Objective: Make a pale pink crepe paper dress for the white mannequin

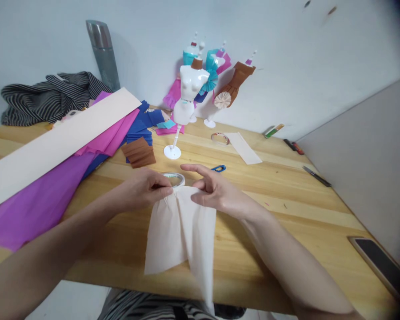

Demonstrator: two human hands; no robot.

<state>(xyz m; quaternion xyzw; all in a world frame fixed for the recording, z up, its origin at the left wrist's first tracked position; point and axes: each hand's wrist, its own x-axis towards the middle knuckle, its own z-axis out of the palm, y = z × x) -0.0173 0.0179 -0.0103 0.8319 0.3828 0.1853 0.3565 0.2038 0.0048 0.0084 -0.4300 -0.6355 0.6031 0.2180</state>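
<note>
The left hand point(150, 189) and right hand point(215, 189) meet above the near edge of the counter point(253, 231), both at the top of a cream sheet point(166, 240). The left grip pinches its gathered top between thumb and fingers; the right grip nips the top farther right, thumb in front and index finger stretched out. The sheet hangs in folds, its longest corner dropping past the counter's near edge. Just beyond the left fingertips lies a tape roll point(182, 180), and a blue tool point(221, 168) shows behind the right hand. A white mannequin point(189, 84) stands farther off, toward the far edge, with dressed ones behind it. Toward the left edge are a brown piece point(139, 153), a purple sheet point(43, 209) and a long cream strip point(66, 133); a phone point(375, 258) lies by the near right corner.
</note>
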